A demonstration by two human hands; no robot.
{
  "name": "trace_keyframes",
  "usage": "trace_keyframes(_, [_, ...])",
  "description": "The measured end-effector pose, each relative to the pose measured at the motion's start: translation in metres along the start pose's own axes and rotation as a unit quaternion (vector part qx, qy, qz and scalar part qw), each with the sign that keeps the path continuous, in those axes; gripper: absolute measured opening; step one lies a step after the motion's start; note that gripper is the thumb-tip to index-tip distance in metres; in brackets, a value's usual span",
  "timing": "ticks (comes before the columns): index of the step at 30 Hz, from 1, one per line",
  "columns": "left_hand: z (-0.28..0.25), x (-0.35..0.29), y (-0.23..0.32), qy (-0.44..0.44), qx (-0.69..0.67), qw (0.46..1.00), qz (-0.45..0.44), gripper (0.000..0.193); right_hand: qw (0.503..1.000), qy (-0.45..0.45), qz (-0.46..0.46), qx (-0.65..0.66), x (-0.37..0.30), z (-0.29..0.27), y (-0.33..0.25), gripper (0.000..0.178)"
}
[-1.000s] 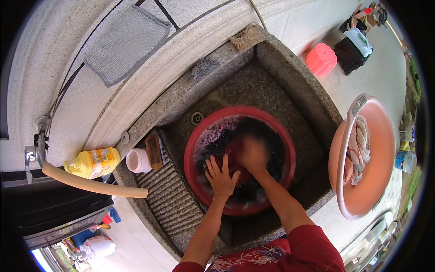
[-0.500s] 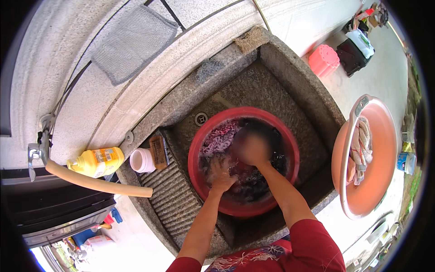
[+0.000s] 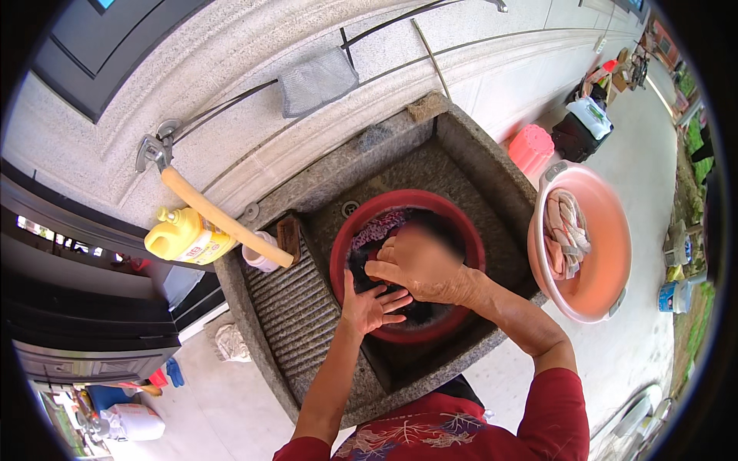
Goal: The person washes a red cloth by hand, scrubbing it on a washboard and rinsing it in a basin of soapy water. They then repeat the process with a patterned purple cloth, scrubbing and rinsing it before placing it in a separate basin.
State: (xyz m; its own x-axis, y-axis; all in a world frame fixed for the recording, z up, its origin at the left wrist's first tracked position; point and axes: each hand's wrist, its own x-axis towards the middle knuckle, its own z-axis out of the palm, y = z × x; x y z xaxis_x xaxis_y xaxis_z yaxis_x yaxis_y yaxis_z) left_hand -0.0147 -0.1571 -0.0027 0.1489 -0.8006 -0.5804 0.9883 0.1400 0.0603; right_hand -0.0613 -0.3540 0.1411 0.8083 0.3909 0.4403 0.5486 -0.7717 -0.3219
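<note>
I judge the work partway: the patterned cloth sits in the basin, not yet out; other cloth lies in the tub. My left hand has its grip apart, fingers spread; my right hand is blurred, so I can't tell.

At the left, beside the sink, a yellow bottle bears a printed label with reddish marks, too small to read; no text is legible.

Splayed L hand & R hand are over red basin w/ cloth.
</note>
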Motion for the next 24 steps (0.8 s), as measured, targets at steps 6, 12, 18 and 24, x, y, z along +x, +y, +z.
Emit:
trace_keyframes(6, [0.022,0.006,-0.026,-0.216,-0.243,0.945,0.037,0.088,0.978,-0.015,-0.201,-0.050,0.000,-0.024,-0.067,0.024])
trace_keyframes(12, [0.080,-0.015,-0.029,-0.193,-0.340,0.921,0.014,0.057,0.981,0.006,-0.185,-0.063,-0.016,-0.024,-0.089,0.024])
trace_keyframes(18, [0.057,0.000,-0.014,-0.163,-0.117,0.940,0.275,0.034,0.990,0.105,0.013,-0.098,-0.026,-0.032,-0.057,0.048])
trace_keyframes(24, [0.058,0.012,-0.008,-0.114,-0.207,0.940,0.244,0.025,0.966,0.069,0.249,0.034,-0.053,-0.006,-0.037,0.035])
